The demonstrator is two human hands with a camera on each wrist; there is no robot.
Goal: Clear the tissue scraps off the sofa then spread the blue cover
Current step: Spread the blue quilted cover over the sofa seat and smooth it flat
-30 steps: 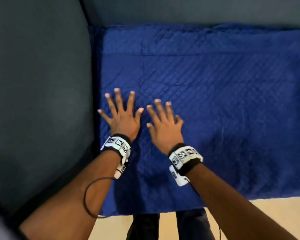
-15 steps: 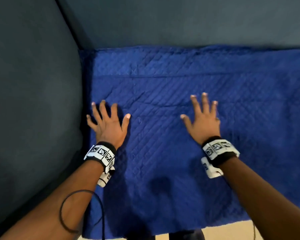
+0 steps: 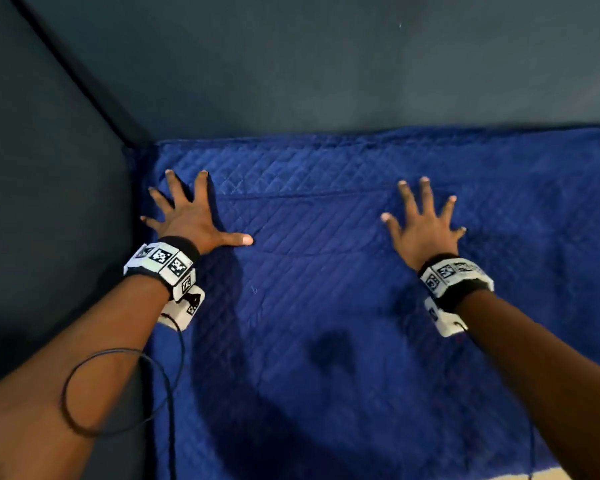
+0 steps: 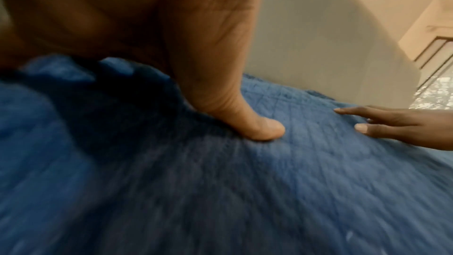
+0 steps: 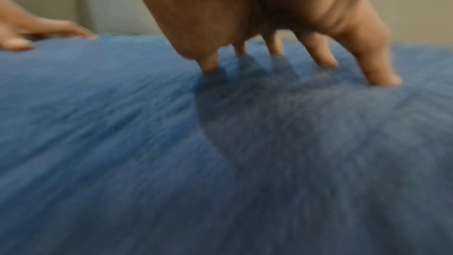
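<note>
Now smoothing blue cover (image 3: 326, 306) over sofa (image 3: 291, 81) seat.
Left hand (image 3: 191, 216) left of centre, right hand (image 3: 426, 230) right of centre, both flat, fingers splayed, well apart, probably pressing out creases.

I read this as a home living room: a dark grey upholstered sofa (image 3: 291, 81) with armrest, a quilted blue cover (image 3: 326, 306) on its seat, and a pale floor (image 3: 534, 477) at its front edge.
</note>
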